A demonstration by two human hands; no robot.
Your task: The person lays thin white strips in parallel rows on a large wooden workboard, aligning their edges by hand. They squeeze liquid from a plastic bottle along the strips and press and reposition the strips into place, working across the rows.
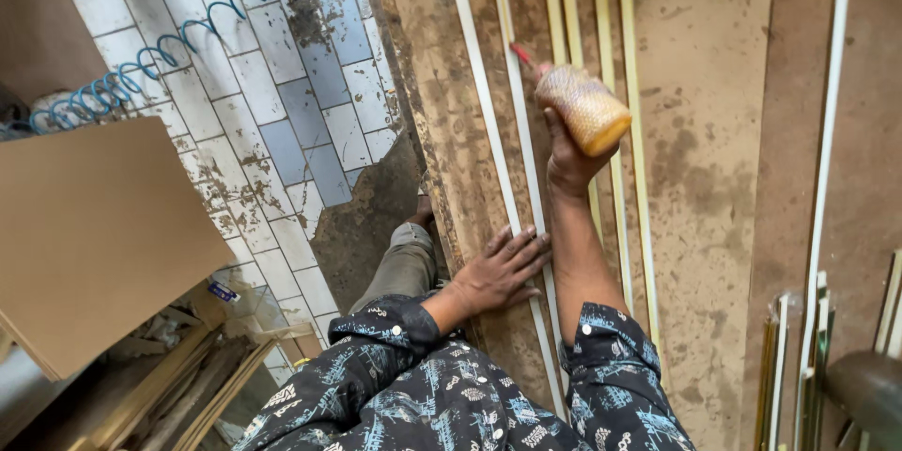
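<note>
My right hand (pixel 570 158) grips a yellowish squeeze bottle (pixel 583 105) with a red nozzle, the tip touching a long white strip (pixel 522 132) lying on a dusty brown board (pixel 700 85). My left hand (pixel 498 271) presses flat, fingers spread, on the near part of the white strips close to the board's left edge. Several more thin strips, white and pale yellow (pixel 631 113), lie side by side along the board.
A blue coiled hose (pixel 141 61) lies on the tiled floor (pixel 282 103) at left. A large cardboard-brown panel (pixel 94 225) leans at lower left. A bundle of strips (pixel 799 366) stands at lower right beside a darker board (pixel 864 132).
</note>
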